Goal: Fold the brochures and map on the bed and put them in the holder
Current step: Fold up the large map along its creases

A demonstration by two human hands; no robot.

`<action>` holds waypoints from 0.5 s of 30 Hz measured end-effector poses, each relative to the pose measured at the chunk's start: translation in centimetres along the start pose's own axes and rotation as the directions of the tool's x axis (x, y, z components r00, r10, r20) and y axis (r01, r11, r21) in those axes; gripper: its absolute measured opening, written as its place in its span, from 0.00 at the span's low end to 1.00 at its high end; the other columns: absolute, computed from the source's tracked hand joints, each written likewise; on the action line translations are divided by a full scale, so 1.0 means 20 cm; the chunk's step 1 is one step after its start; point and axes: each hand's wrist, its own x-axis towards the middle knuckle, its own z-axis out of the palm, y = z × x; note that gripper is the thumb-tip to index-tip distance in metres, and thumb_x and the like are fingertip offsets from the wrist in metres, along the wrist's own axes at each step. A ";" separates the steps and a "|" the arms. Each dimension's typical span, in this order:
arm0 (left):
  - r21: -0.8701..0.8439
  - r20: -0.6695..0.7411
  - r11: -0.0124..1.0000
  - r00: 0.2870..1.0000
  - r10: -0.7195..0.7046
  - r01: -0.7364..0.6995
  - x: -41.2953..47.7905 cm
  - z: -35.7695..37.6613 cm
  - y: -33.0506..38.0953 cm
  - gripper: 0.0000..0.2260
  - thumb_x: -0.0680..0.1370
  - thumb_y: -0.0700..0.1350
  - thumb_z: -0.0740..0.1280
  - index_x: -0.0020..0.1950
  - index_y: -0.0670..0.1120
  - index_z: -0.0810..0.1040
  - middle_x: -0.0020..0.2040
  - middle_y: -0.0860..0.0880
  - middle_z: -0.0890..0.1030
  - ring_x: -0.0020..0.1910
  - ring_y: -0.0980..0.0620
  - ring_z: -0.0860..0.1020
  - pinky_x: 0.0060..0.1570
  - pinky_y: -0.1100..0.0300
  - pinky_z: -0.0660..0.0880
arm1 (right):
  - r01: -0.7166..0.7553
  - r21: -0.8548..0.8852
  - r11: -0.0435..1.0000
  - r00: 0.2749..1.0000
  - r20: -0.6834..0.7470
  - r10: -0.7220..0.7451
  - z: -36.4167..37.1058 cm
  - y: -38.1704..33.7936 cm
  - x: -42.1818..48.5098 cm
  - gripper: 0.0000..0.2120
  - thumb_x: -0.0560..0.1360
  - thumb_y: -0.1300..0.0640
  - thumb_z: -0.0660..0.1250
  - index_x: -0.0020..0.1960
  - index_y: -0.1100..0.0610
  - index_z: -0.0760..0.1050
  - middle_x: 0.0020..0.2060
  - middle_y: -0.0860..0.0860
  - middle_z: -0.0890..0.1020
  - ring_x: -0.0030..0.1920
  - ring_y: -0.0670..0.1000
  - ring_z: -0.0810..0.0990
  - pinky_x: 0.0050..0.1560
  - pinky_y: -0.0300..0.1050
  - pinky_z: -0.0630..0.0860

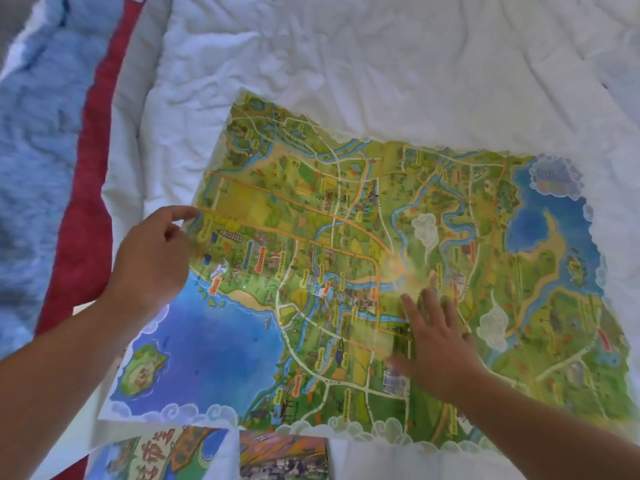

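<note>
A large colourful map (346, 237) lies unfolded and flat on the white bed, green land with blue water at its lower left and right. My left hand (152, 258) is at the map's left edge, fingers curled, thumb and forefinger pinching the edge. My right hand (436, 344) rests flat on the map's lower middle with its fingers spread. Two brochures peek out below the map's near edge: one with large characters (162, 452) and one darker, photo-printed (284, 455). No holder is in view.
The white quilt (381, 64) is rumpled and spreads beyond the map at the top and right. A red strip (86, 188) and a blue fuzzy fabric (31, 150) run along the left side.
</note>
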 end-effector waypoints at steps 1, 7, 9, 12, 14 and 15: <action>0.021 -0.004 1.000 1.000 0.007 -0.007 -0.02 -0.03 0.01 0.20 0.77 0.36 0.55 0.55 0.58 0.78 0.29 0.50 0.71 0.22 0.54 0.66 0.20 0.64 0.65 | 0.039 -0.004 0.999 0.999 0.009 -0.039 0.00 -0.05 -0.02 0.52 0.71 0.28 0.62 0.76 0.42 0.30 0.76 0.49 0.29 0.77 0.61 0.34 0.72 0.70 0.55; 0.216 -0.014 0.972 0.995 0.096 -0.091 -0.16 -0.20 -0.02 0.18 0.79 0.37 0.58 0.61 0.56 0.78 0.43 0.51 0.77 0.33 0.58 0.73 0.34 0.58 0.66 | 0.277 -0.062 0.959 0.961 0.040 -0.274 0.04 -0.34 -0.12 0.50 0.72 0.27 0.57 0.74 0.42 0.25 0.73 0.50 0.24 0.76 0.61 0.31 0.74 0.69 0.43; 0.235 -0.019 0.967 0.994 0.109 -0.102 -0.18 -0.25 -0.06 0.19 0.79 0.37 0.58 0.62 0.55 0.78 0.45 0.50 0.77 0.34 0.57 0.72 0.35 0.56 0.66 | 0.316 -0.090 0.944 0.948 0.068 -0.311 0.07 -0.40 -0.14 0.49 0.72 0.27 0.56 0.73 0.41 0.23 0.74 0.50 0.25 0.76 0.61 0.30 0.72 0.70 0.38; 0.269 -0.007 0.954 0.990 0.140 -0.133 -0.23 -0.29 -0.13 0.19 0.79 0.36 0.58 0.63 0.54 0.78 0.42 0.54 0.74 0.32 0.58 0.72 0.30 0.59 0.66 | 0.352 -0.113 0.929 0.932 0.130 -0.337 0.11 -0.45 -0.20 0.48 0.73 0.27 0.56 0.75 0.42 0.27 0.74 0.49 0.25 0.75 0.61 0.28 0.70 0.71 0.33; 0.280 0.011 0.946 0.986 0.166 -0.163 -0.27 -0.32 -0.16 0.18 0.80 0.36 0.59 0.63 0.53 0.77 0.42 0.58 0.73 0.34 0.58 0.72 0.31 0.56 0.66 | 0.369 -0.127 0.921 0.922 0.179 -0.344 0.14 -0.48 -0.23 0.47 0.74 0.29 0.58 0.77 0.43 0.29 0.72 0.49 0.23 0.74 0.62 0.28 0.71 0.71 0.33; 0.279 0.016 0.944 0.984 0.180 -0.177 -0.29 -0.33 -0.17 0.18 0.80 0.36 0.59 0.63 0.54 0.77 0.43 0.60 0.72 0.36 0.59 0.73 0.32 0.56 0.67 | 0.373 -0.141 0.917 0.918 0.201 -0.343 0.15 -0.48 -0.24 0.46 0.75 0.30 0.58 0.77 0.44 0.31 0.71 0.49 0.23 0.75 0.62 0.28 0.71 0.71 0.33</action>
